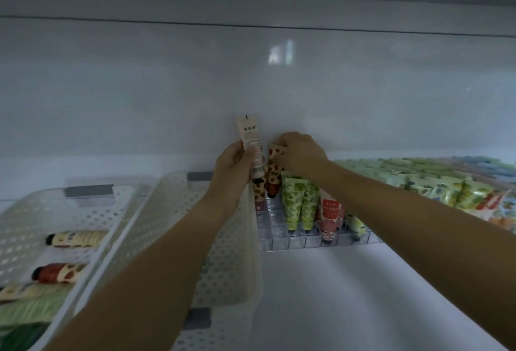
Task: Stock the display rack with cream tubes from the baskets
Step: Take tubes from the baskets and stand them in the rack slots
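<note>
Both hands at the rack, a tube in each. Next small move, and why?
Probably press the spotted tube down into a back-left slot of the rack: the right hand pinches its top edge, cap pointing down there. The left hand holds a second tube upright beside it.

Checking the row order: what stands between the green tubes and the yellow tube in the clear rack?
One red tube stands between the green tubes and the yellow tube; the head view shows it.
</note>
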Demonstrator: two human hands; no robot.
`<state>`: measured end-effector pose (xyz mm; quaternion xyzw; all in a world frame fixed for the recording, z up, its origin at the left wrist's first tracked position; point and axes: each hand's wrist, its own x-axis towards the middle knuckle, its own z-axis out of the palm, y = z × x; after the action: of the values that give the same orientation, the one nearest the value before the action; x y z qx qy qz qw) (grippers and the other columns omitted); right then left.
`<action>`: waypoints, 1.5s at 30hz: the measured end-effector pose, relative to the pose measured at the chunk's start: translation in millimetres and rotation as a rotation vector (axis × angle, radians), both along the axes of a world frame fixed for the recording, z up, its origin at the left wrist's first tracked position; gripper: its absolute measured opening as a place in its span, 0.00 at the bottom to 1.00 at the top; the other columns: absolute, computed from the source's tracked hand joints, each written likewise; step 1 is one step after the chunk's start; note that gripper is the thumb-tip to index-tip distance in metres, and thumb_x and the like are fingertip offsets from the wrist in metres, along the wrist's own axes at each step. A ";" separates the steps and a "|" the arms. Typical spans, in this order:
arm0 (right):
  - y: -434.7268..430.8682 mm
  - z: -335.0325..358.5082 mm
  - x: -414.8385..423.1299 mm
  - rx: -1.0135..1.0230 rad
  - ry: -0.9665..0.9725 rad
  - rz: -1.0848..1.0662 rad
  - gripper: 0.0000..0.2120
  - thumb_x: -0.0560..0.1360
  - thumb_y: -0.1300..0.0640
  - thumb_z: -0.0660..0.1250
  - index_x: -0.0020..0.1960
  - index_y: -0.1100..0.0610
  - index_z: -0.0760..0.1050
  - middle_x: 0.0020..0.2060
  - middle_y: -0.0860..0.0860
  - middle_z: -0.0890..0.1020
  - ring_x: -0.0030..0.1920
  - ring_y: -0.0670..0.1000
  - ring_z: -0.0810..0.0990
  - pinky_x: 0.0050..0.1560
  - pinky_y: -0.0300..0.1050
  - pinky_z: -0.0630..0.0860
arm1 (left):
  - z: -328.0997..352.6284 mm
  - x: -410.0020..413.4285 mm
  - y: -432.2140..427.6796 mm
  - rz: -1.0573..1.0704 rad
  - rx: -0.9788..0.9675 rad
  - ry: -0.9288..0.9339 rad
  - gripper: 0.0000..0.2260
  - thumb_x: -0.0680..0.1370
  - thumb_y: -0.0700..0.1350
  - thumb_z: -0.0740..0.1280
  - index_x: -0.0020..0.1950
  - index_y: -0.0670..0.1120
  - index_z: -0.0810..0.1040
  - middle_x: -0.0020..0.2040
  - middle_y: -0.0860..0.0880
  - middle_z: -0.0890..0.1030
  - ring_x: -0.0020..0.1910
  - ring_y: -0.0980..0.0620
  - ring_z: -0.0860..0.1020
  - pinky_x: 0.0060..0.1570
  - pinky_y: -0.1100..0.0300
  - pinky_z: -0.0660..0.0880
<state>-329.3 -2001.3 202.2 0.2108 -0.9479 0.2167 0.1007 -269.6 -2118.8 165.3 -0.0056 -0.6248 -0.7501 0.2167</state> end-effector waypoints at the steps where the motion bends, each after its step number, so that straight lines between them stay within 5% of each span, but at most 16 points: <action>1: -2.1 -0.2 -1.4 0.006 -0.022 -0.004 0.13 0.75 0.58 0.62 0.58 0.59 0.73 0.54 0.55 0.77 0.53 0.55 0.76 0.45 0.42 0.70 | 0.7 -0.1 -0.1 -0.005 0.000 0.001 0.10 0.81 0.41 0.59 0.60 0.41 0.73 0.45 0.49 0.79 0.43 0.54 0.78 0.44 0.62 0.78; 5: -6.6 0.4 -4.5 0.091 -0.050 0.007 0.04 0.74 0.60 0.62 0.42 0.60 0.71 0.41 0.53 0.75 0.44 0.53 0.75 0.41 0.42 0.69 | 3.2 0.4 -0.8 -0.032 0.004 0.008 0.10 0.81 0.41 0.58 0.58 0.41 0.74 0.45 0.47 0.79 0.44 0.53 0.78 0.40 0.67 0.77; 10: -6.0 -9.6 -3.0 0.155 -0.038 0.055 0.16 0.75 0.56 0.64 0.29 0.58 0.68 0.29 0.52 0.71 0.39 0.55 0.75 0.41 0.43 0.71 | 4.9 3.0 0.9 -0.081 0.005 -0.023 0.11 0.81 0.41 0.57 0.61 0.39 0.73 0.45 0.48 0.79 0.44 0.53 0.78 0.46 0.62 0.77; 13: 0.2 -4.0 -1.7 0.128 0.026 0.121 0.08 0.76 0.58 0.62 0.43 0.60 0.78 0.44 0.56 0.79 0.50 0.56 0.78 0.52 0.46 0.74 | 5.8 6.3 5.5 -0.122 -0.050 -0.055 0.12 0.81 0.41 0.56 0.62 0.41 0.72 0.48 0.49 0.79 0.47 0.52 0.77 0.50 0.59 0.76; 15: 7.1 7.8 -0.6 -0.088 0.078 0.116 0.11 0.77 0.61 0.58 0.55 0.59 0.77 0.51 0.51 0.78 0.53 0.51 0.75 0.54 0.41 0.70 | 7.0 8.5 7.2 -0.132 -0.082 -0.056 0.11 0.81 0.40 0.57 0.61 0.41 0.73 0.47 0.49 0.78 0.47 0.51 0.76 0.52 0.55 0.75; 18: 16.3 27.3 6.1 -0.550 -0.056 0.133 0.08 0.79 0.59 0.57 0.54 0.54 0.74 0.44 0.47 0.77 0.44 0.48 0.76 0.45 0.39 0.72 | 9.4 10.5 7.0 -0.102 -0.128 -0.040 0.07 0.79 0.39 0.62 0.56 0.43 0.74 0.46 0.48 0.79 0.48 0.47 0.75 0.54 0.49 0.73; 20: 21.4 35.9 16.4 -0.712 -0.232 0.206 0.06 0.78 0.53 0.60 0.50 0.55 0.74 0.41 0.50 0.78 0.39 0.49 0.77 0.43 0.41 0.75 | 10.6 9.9 6.6 -0.078 -0.153 -0.043 0.06 0.76 0.39 0.67 0.52 0.45 0.75 0.46 0.50 0.79 0.45 0.50 0.78 0.50 0.53 0.77; 25: 30.8 38.4 32.4 -0.695 -0.379 0.316 0.08 0.73 0.49 0.68 0.47 0.54 0.76 0.43 0.50 0.81 0.41 0.47 0.80 0.45 0.39 0.78 | 8.7 13.0 10.8 0.030 -0.320 0.000 0.14 0.68 0.38 0.75 0.44 0.47 0.72 0.45 0.49 0.79 0.39 0.53 0.78 0.40 0.54 0.79; 31: 38.6 30.5 39.7 -0.772 -0.387 0.309 0.09 0.73 0.62 0.68 0.53 0.59 0.75 0.40 0.51 0.81 0.39 0.47 0.80 0.45 0.36 0.79 | 6.6 15.3 18.9 0.099 -0.449 0.020 0.16 0.66 0.43 0.77 0.43 0.51 0.70 0.41 0.53 0.78 0.38 0.54 0.76 0.44 0.51 0.78; 37: 71.7 40.6 44.8 -0.881 -0.350 0.244 0.09 0.74 0.64 0.67 0.54 0.59 0.75 0.40 0.52 0.81 0.36 0.46 0.80 0.40 0.34 0.78 | 3.6 17.7 25.3 -0.054 -0.717 0.010 0.12 0.70 0.49 0.73 0.48 0.54 0.73 0.45 0.58 0.77 0.41 0.63 0.75 0.39 0.74 0.71; 41: 108.8 38.7 48.2 -0.868 -0.279 0.191 0.06 0.74 0.65 0.66 0.48 0.57 0.75 0.38 0.52 0.80 0.34 0.44 0.80 0.41 0.35 0.78 | 1.4 19.4 29.9 -0.150 -0.983 0.052 0.07 0.75 0.50 0.67 0.51 0.52 0.76 0.48 0.59 0.74 0.49 0.60 0.73 0.45 0.77 0.66; 45: 138.4 29.7 51.4 -0.745 -0.217 0.095 0.06 0.75 0.65 0.65 0.45 0.55 0.75 0.38 0.51 0.80 0.37 0.45 0.80 0.44 0.36 0.77 | -4.4 11.6 26.1 -0.159 -1.166 0.110 0.15 0.74 0.58 0.64 0.54 0.50 0.79 0.55 0.55 0.77 0.58 0.53 0.73 0.58 0.63 0.65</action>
<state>-277.8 -1863.0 231.9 0.1792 -0.7987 0.5713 0.0592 -258.0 -2092.7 160.9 -0.2096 -0.9194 -0.2955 0.1531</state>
